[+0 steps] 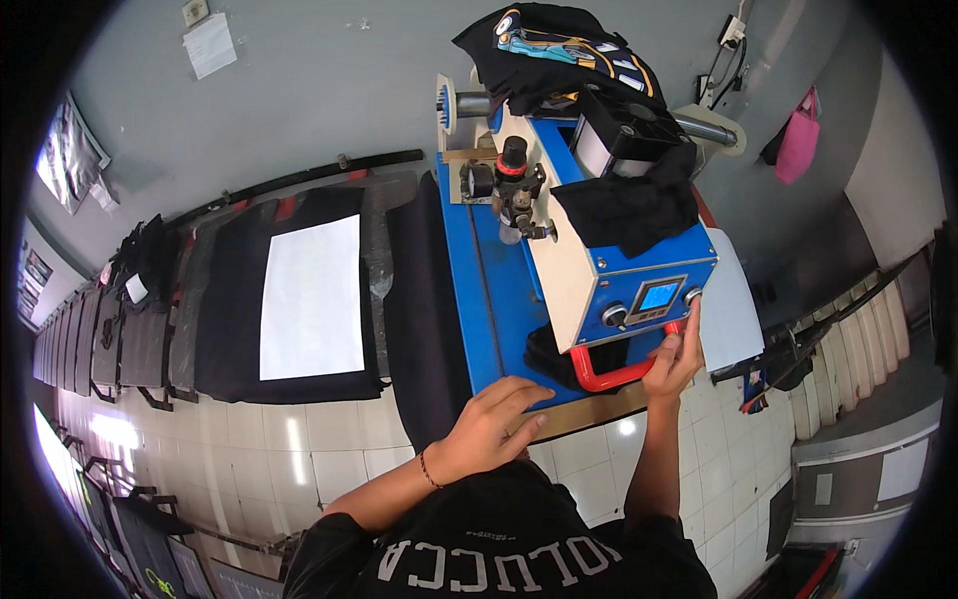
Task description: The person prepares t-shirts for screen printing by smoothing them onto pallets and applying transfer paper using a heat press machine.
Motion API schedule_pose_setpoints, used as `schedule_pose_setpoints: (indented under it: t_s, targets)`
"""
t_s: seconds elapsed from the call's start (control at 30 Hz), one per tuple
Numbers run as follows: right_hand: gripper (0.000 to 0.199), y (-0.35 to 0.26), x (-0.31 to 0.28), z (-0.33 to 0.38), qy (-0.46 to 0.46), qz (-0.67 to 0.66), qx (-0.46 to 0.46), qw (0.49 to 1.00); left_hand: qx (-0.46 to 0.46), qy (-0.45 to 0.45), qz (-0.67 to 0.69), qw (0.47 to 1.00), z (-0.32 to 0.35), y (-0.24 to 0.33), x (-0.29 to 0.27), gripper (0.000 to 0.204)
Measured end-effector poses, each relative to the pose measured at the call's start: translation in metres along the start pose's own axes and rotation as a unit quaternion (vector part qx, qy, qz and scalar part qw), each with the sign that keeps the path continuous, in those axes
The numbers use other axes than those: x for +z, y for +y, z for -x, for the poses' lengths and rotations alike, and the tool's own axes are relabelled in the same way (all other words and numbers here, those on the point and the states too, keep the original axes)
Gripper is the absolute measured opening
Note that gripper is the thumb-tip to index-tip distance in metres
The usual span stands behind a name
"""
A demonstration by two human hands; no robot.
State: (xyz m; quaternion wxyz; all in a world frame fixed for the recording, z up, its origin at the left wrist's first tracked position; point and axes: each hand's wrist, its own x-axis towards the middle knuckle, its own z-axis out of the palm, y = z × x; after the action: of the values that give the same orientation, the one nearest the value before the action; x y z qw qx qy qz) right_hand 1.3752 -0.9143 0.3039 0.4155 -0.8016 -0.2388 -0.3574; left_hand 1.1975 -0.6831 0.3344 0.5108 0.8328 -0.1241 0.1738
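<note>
Blue and cream, the press machine (574, 260) stands on a blue base (499, 359) before the person, a red handle (619, 377) looping from its front. The right hand (674, 364) is at that handle, one finger stretched up to the knob (693, 297) beside the lit screen (659, 296); whether its other fingers close around the bar cannot be told. The left hand (494, 424) lies over the base's near edge, fingers loosely spread and holding nothing visible; contact is unclear. Dark fabric (547, 354) beneath the machine is mostly hidden. Black cloth (639, 210) covers part of its top, and a printed black garment (569, 55) is bunched behind. Leftward, a white sheet (312, 299) rests on black material (235, 299). Toward the dark rim, racks (150, 509) at lower left are cut off.
</note>
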Motion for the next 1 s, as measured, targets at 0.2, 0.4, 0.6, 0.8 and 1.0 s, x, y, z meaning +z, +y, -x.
schedule_pose_setpoints:
  t_s: [0.2,0.4,0.6,0.8,1.0]
  targets:
    - [0.065,-0.011,-0.01,-0.003,-0.041,0.003,0.022,0.999,0.029,0.027,-0.061,0.997,-0.012,0.016,0.02,0.03]
    - [0.064,-0.014,-0.021,-0.005,-0.092,0.018,0.044,0.995,0.12,0.037,-0.147,0.981,-0.042,0.04,0.058,0.035]
    - [0.069,0.002,-0.032,-0.004,-0.144,-0.013,0.021,0.989,0.063,0.001,-0.292,0.954,-0.058,0.024,0.108,0.045]
    - [0.032,0.231,-0.064,0.038,0.091,-0.102,0.194,0.971,0.025,0.006,-0.381,0.924,-0.048,-0.024,0.175,0.037]
    - [0.059,0.655,-0.231,0.139,0.199,0.113,0.61,0.759,0.062,0.052,-0.372,0.925,-0.066,-0.053,0.204,0.024]
